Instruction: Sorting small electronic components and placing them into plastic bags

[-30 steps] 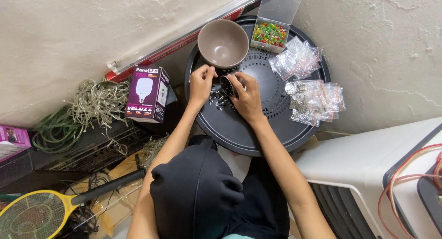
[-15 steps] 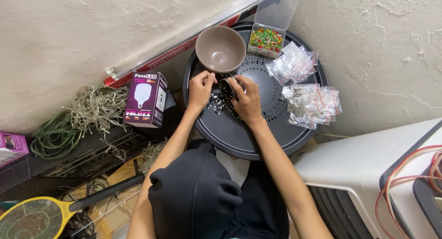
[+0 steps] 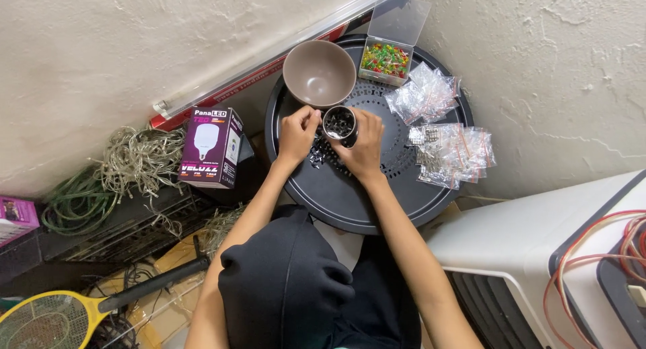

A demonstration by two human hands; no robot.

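Here the small round dark cup (image 3: 340, 124), filled with tiny metallic parts, sits near the centre of the round black perforated tray (image 3: 356, 201), apparently kept low and close so that loose pieces gathered off the tray have only a short way to go. The right hand (image 3: 363, 144) wraps around the cup from its 4 o'clock side, fingers (image 3: 369, 120) curled against the wall and gripping it upright. The left hand (image 3: 296, 130) is at the cup's 9 o'clock, just beside it, its fingertips (image 3: 313, 117) drawn tight together as if pinching something small; what they hold is too small to tell. A scatter of little dark metal pieces (image 3: 319, 154) lies on the tray under both hands, at the cup's 7 o'clock. The empty brown round bowl (image 3: 319, 73) stands at the cup's 11 o'clock, within easy reach, and the clear plastic box of coloured beads (image 3: 385, 58), lid up, is at 1 o'clock. Clear plastic packets (image 3: 447, 150) lie at 3 o'clock.
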